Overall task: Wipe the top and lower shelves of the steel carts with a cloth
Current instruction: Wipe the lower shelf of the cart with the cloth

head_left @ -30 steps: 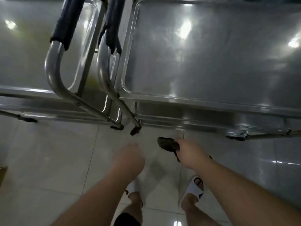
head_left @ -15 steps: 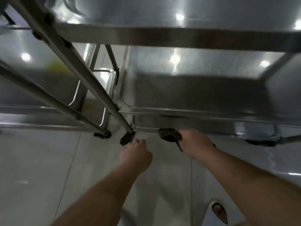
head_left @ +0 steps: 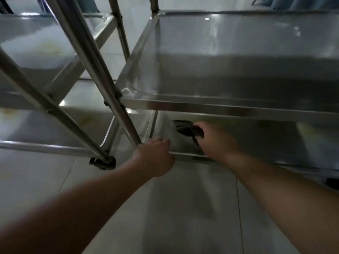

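Tiled floor point(head_left: 183, 208), steel cart: your right hand point(head_left: 214, 138) grips the cloth point(head_left: 185, 128) on the bottom shelf point(head_left: 256, 140), left hand point(head_left: 156, 158) seemingly clasping its rim; the cart may roll.

Above both hands the middle shelf point(head_left: 220, 105) caps the gap — a low slot; a slanted leg point(head_left: 117, 107) and caster point(head_left: 102, 162) block left, open floor point(head_left: 183, 208) behind.
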`<state>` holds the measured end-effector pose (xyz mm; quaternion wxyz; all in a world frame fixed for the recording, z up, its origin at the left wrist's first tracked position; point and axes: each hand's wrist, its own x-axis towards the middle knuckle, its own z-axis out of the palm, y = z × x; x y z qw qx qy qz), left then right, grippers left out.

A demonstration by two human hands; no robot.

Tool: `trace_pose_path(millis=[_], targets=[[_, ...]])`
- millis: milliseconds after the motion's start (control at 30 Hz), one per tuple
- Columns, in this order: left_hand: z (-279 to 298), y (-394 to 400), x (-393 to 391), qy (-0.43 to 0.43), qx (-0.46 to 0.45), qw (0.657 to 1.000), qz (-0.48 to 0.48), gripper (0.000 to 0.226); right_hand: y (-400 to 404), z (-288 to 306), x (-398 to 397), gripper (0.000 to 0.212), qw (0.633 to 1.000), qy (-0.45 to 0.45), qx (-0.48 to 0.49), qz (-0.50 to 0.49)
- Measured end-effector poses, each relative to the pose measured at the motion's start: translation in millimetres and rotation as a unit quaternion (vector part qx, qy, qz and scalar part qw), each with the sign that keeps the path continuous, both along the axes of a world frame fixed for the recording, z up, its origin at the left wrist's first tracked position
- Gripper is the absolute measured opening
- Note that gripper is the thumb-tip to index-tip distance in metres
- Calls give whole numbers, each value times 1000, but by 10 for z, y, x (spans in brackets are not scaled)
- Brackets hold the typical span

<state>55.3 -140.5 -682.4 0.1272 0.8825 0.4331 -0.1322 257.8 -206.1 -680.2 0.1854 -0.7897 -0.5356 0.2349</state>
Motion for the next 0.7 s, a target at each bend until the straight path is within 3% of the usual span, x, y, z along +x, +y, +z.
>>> trace_pose_path(millis=[100,267,400,467,533,633,700], targets=[[-58,27,-55,-32,-35,998,31,46,73,-134,-54,21,1000,2,12,-3],[-247,115,-349,-41,-181,972,147,22,225,-379,-215,27,999,24,39,-5],[-406,367,-755,-11,-180,964,195,39,409,-533,-416,38,996,27,90,5],[-408,510,-907,-91,-209,936,269,46,517,-608,-542,41,992,13,121,9],[-379,597,-935,-240,-220,897,300,56,629,-693,-687,45,990,-9,140,14],[-388,622,-827,-414,-176,847,282,40,775,-839,-890,49,991,6,128,38],[-433,613,-712,-484,-157,816,275,28,853,-956,-988,53,992,28,49,108]])
